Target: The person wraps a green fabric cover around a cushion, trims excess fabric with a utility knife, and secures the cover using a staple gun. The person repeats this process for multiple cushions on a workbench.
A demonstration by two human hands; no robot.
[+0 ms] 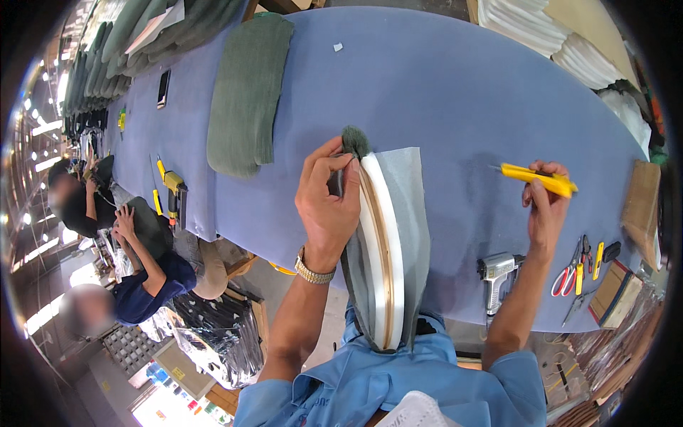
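My left hand (pixel 327 192) pinches the green-grey fabric (pixel 353 141) at the far end of a long, curved padded piece. White foam (pixel 390 249) lines that piece, with a light wooden strip (pixel 383 263) along its middle. Fabric spreads past both of its sides, and its near end rests against my shirt. Off to the right, my right hand (pixel 546 206) grips a yellow utility knife (pixel 538 179) above the table, its tip pointing left, apart from the padded piece. A grey staple gun (pixel 498 274) lies on the table close to my right forearm.
The blue-grey table (pixel 441 92) bears a stack of green fabric-covered pieces (pixel 249 92), a phone (pixel 163 88) and a yellow nail gun (pixel 173 186). Red-handled scissors (pixel 565 277) and other hand tools lie at the right edge. Two people work at the left.
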